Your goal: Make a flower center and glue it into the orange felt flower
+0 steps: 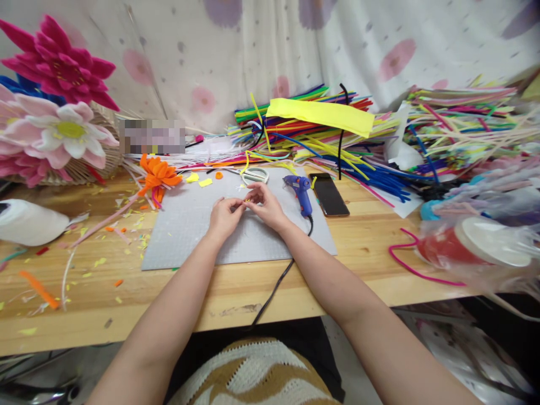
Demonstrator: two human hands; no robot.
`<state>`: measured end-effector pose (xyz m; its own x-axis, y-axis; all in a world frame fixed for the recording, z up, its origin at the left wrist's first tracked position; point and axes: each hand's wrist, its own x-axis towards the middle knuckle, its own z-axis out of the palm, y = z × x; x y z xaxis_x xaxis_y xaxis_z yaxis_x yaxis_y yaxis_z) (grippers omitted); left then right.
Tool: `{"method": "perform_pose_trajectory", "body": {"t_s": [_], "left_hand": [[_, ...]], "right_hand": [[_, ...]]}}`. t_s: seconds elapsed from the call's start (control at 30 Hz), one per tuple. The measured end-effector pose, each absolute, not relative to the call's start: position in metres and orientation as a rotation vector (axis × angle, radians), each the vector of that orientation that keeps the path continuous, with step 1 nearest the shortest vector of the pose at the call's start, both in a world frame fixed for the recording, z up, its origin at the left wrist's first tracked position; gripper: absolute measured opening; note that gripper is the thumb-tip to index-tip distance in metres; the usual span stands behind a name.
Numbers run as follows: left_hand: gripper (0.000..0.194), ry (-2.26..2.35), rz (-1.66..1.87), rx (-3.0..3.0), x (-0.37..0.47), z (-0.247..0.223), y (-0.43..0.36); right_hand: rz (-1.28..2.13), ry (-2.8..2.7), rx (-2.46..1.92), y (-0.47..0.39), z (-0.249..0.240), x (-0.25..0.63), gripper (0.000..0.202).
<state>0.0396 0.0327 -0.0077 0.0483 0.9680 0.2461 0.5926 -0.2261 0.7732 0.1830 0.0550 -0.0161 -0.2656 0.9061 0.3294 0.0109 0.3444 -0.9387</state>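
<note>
My left hand [226, 217] and my right hand [265, 206] meet fingertip to fingertip over the grey cutting mat [181, 242]. Between the pinched fingers shows a tiny yellow piece [247, 201], too small to name and mostly hidden. Just behind my right hand lie scissors [255, 175] with pale handles. A blue glue gun [298, 194] rests on the mat to the right, its black cord running under my right forearm. Yellow scraps [205, 183] and an orange bit [218, 175] sit at the mat's back edge.
An orange fuzzy flower [159, 175] stands at the mat's back left. A phone [331, 194] lies right of the glue gun. Heaped pipe cleaners [304, 143] line the back, under a yellow strip [320, 116]. At left are a white roll [31, 222] and large craft flowers [70, 130].
</note>
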Motion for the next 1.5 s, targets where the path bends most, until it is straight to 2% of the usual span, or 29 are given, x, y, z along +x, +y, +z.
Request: {"method": "perform_pose_trajectory", "body": {"t_s": [0.1, 0.7, 0.9, 1.1, 1.23, 1.37, 1.5], "left_hand": [[0.014, 1.539, 1.037, 1.922, 0.041, -0.007, 0.032], [0.017, 1.636, 0.952, 2.049, 0.042, -0.002, 0.029], [0.011, 1.623, 1.239, 1.6, 0.039, -0.009, 0.036], [0.013, 1.505, 1.403, 1.294, 0.037, -0.012, 0.043], [0.01, 1.515, 1.432, 1.246, 0.039, -0.005, 0.04], [0.009, 1.543, 1.51, 1.163, 0.036, -0.005, 0.041], [0.015, 1.628, 1.629, 1.135, 0.029, -0.008, 0.044]], "right_hand": [[1.099, -1.535, -0.876, 0.056, -0.017, 0.182, 0.036], [1.144, -1.477, -0.891, 0.059, -0.019, 0.182, 0.042], [0.815, -1.429, -1.186, 0.065, -0.02, 0.197, 0.023], [0.638, -1.633, -1.392, 0.066, -0.028, 0.203, 0.031], [0.562, -1.712, -1.341, 0.067, -0.031, 0.202, 0.026], [0.65, -1.691, -1.319, 0.067, -0.027, 0.202, 0.025], [0.911, -1.662, -1.186, 0.064, -0.021, 0.198, 0.029]]}}
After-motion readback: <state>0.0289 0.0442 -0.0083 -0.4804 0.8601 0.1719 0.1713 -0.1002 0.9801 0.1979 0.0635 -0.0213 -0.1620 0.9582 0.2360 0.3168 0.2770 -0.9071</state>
